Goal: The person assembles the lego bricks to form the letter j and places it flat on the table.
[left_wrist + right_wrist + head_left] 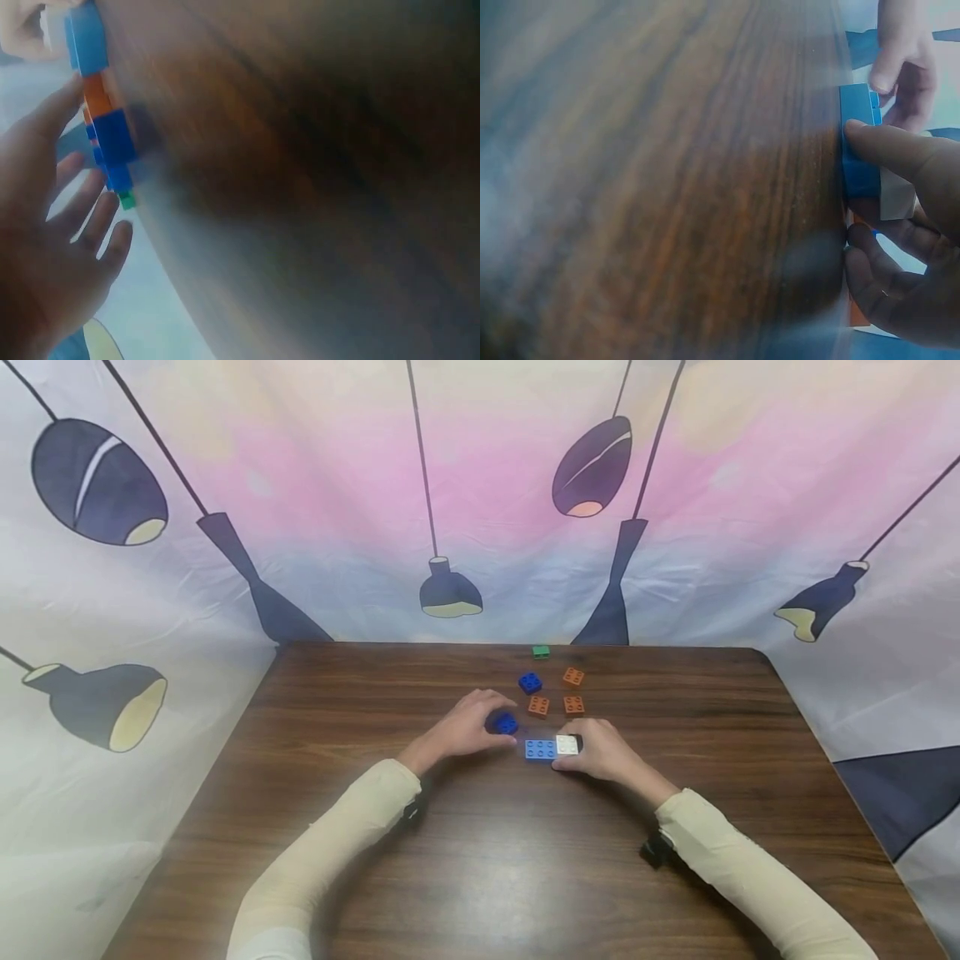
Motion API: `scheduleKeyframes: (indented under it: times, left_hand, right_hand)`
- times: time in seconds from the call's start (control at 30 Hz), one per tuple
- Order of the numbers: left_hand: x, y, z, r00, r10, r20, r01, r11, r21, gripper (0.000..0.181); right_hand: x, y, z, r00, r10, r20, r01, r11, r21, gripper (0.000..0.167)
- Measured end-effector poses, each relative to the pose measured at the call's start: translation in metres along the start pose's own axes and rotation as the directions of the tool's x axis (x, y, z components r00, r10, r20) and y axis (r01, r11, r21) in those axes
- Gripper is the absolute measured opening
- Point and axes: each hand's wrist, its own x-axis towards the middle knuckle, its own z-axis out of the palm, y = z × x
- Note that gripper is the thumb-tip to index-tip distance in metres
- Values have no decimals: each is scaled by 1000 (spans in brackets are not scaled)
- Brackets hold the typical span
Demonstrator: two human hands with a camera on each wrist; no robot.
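Note:
My right hand (606, 752) pinches a light-blue brick (539, 750) that carries a white brick (567, 745) on its right end. In the right wrist view, the thumb lies against the side of the light-blue brick (859, 169), just by the white brick (897, 196). A dark-blue brick (506, 723) lies between the thumb and fingers of my left hand (471, 727). The left wrist view shows that hand (64, 225) with fingers spread beside the dark-blue brick (116, 139); whether they touch it I cannot tell.
Behind the hands, an orange brick (538, 706), a second orange brick (573, 704) and a third orange brick (573, 676) lie on the wooden table (480, 877). Another dark-blue brick (530, 682) sits among them. Near the back edge is a green brick (541, 652); a patterned cloth (510, 527) hangs behind.

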Motion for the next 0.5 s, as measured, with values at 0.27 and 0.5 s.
scheduleKeyframes:
  times: [0.27, 0.5]
  left_hand:
    - [7, -13, -2, 993, 23, 114, -27, 999, 36, 61]
    - [11, -15, -2, 990, -10, 144, 3, 999, 45, 48]
  right_hand:
    - [-1, 0, 1, 1000, -3, -6, 3, 1000, -5, 41]
    - [-2, -1, 1, 1000, 7, -7, -7, 1000, -2, 41]
